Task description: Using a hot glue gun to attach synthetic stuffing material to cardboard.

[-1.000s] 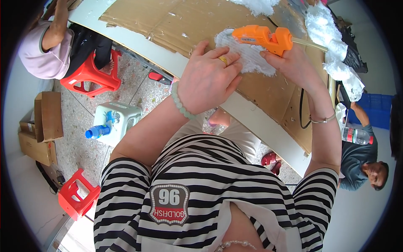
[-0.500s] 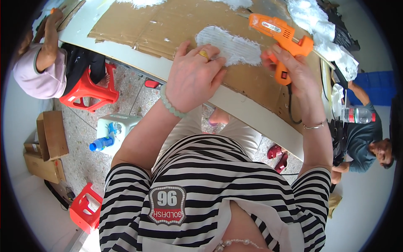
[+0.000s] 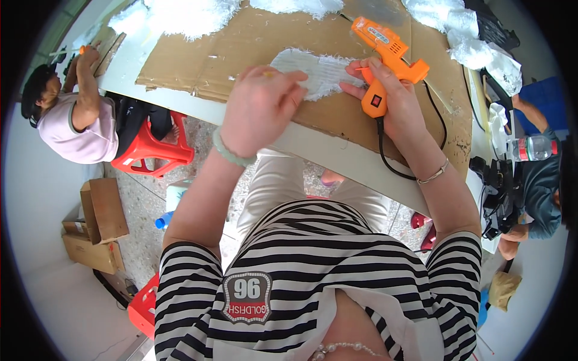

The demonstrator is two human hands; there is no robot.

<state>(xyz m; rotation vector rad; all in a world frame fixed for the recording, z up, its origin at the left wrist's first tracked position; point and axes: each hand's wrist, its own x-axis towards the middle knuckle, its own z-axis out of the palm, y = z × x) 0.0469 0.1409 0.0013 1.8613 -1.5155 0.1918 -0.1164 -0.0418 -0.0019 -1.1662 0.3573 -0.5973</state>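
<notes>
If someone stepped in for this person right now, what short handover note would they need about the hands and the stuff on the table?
Left hand: palm down, pressing the near end of the white fuzzy strip onto the cardboard sheet.
Right hand: gripping the orange glue gun by its handle, nozzle pointing away over the cardboard, cord trailing off the table edge.
Things: the strip lies flat between both hands; heaps of white fluff sit at the far edge of the cardboard.
Done: strip laid out and held down.
Left: whether glue is already on it cannot be seen, so check before pressing further.
</notes>
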